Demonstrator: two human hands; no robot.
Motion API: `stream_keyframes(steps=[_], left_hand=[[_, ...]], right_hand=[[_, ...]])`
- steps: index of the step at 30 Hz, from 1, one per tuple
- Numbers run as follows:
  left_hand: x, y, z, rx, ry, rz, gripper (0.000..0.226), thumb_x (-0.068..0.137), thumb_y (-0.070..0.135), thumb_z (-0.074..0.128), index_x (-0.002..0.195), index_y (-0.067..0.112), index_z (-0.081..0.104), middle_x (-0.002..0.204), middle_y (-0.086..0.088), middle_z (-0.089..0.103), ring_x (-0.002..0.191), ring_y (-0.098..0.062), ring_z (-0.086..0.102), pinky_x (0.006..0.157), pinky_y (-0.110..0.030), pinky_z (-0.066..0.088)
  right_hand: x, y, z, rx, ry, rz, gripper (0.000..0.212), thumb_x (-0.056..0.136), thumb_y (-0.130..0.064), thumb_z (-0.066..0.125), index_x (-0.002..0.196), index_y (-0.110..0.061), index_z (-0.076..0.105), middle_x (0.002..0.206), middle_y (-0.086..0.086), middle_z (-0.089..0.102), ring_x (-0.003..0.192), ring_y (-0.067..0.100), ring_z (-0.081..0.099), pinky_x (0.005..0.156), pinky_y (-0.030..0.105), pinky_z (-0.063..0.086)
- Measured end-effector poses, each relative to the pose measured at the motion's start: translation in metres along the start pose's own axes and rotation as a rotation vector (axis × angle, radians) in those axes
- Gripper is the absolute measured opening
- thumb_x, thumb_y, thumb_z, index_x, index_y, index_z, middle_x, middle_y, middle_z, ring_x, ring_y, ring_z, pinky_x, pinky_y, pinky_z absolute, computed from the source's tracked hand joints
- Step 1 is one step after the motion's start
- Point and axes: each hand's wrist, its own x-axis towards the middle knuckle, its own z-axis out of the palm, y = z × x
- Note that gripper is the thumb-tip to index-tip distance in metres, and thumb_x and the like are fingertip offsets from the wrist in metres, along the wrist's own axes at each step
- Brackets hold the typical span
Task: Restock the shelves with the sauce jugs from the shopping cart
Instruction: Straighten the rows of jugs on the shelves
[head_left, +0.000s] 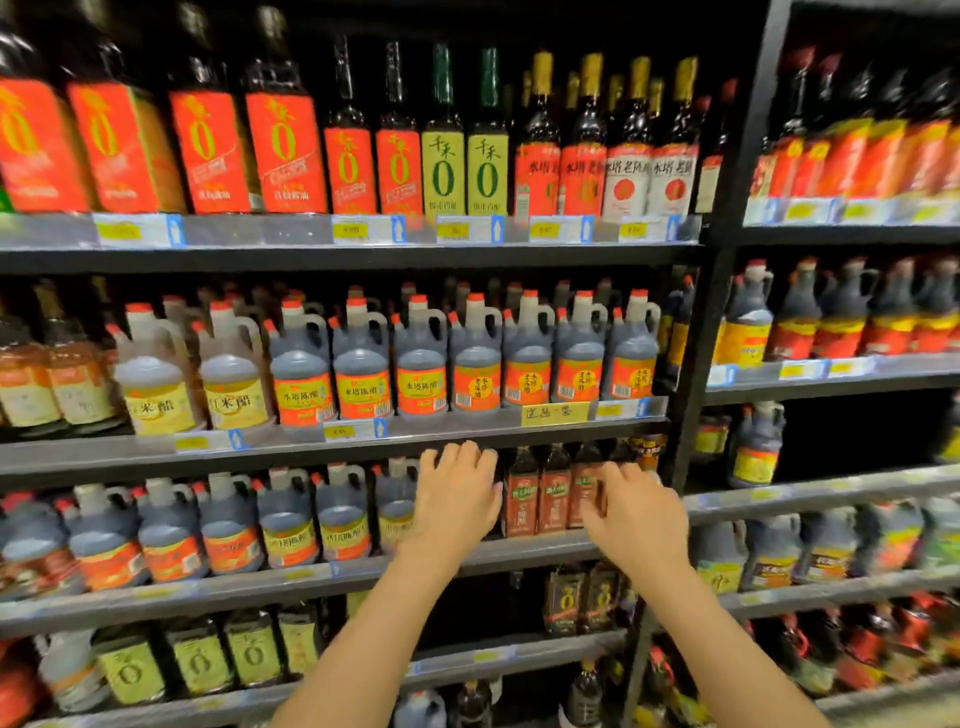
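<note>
Dark sauce jugs (343, 519) with orange caps and yellow-orange labels stand in a row on the third shelf (540, 548). My left hand (457, 499) is raised at that shelf, fingers spread, in front of a dark gap just right of the last jug (396, 506). It holds nothing that I can see. My right hand (636, 514) reaches in from the right, and its fingertips touch the rightmost of three brown-red bottles (553, 493). The hand is not closed around it. No shopping cart is in view.
The shelf above (467, 423) carries a full row of dark jugs with orange labels (421, 358). Tall bottles fill the top shelf (363, 140). A black upright post (696, 364) separates a neighbouring rack (831, 374) with more jugs. Lower shelves hold dark bottles (582, 597).
</note>
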Motion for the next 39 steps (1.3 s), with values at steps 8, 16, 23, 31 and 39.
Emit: stream_keyframes(steps=[8, 16, 23, 31, 39], left_hand=[[0.061, 0.121, -0.006, -0.062, 0.068, 0.121, 0.034, 0.081, 0.031, 0.066, 0.107, 0.010, 0.062, 0.098, -0.006, 0.066, 0.095, -0.029, 0.062, 0.083, -0.042, 0.046], [0.131, 0.279, 0.020, -0.135, 0.181, 0.106, 0.031, 0.083, 0.031, 0.062, 0.109, 0.013, 0.061, 0.100, -0.003, 0.064, 0.098, -0.028, 0.060, 0.083, -0.041, 0.045], [0.189, 0.376, 0.044, -0.090, 0.232, 0.115, 0.035, 0.054, 0.027, 0.085, 0.081, 0.015, 0.067, 0.070, 0.000, 0.064, 0.066, -0.022, 0.063, 0.057, -0.034, 0.050], [0.268, 0.430, 0.093, -0.076, 0.296, 0.133, 0.035, 0.055, 0.023, 0.085, 0.082, 0.011, 0.066, 0.074, -0.004, 0.065, 0.068, -0.025, 0.064, 0.056, -0.035, 0.050], [0.374, 0.468, 0.151, -0.101, 0.341, 0.110, 0.036, 0.055, 0.021, 0.084, 0.083, 0.012, 0.065, 0.071, -0.003, 0.060, 0.062, -0.025, 0.060, 0.051, -0.033, 0.046]], right_hand=[[0.006, 0.133, -0.042, -0.014, 0.084, 0.110, 0.036, 0.062, -0.030, 0.082, 0.083, -0.009, 0.062, 0.070, 0.008, 0.062, 0.063, 0.030, 0.062, 0.048, 0.030, 0.043], [0.035, 0.306, -0.064, -0.065, 0.176, 0.112, 0.031, 0.089, -0.036, 0.050, 0.112, -0.015, 0.054, 0.096, 0.004, 0.059, 0.086, 0.024, 0.058, 0.060, 0.032, 0.044], [0.060, 0.413, -0.060, 0.031, 0.206, 0.109, 0.038, 0.090, -0.037, 0.052, 0.118, -0.012, 0.056, 0.103, 0.007, 0.062, 0.092, 0.028, 0.059, 0.064, 0.032, 0.040], [0.117, 0.489, -0.038, 0.057, 0.174, 0.110, 0.042, 0.093, -0.040, 0.046, 0.128, -0.017, 0.046, 0.117, 0.002, 0.057, 0.104, 0.021, 0.055, 0.069, 0.028, 0.042], [0.216, 0.543, 0.006, 0.122, 0.168, 0.084, 0.039, 0.094, -0.037, 0.046, 0.125, -0.014, 0.047, 0.114, 0.005, 0.056, 0.106, 0.022, 0.054, 0.069, 0.029, 0.042]])
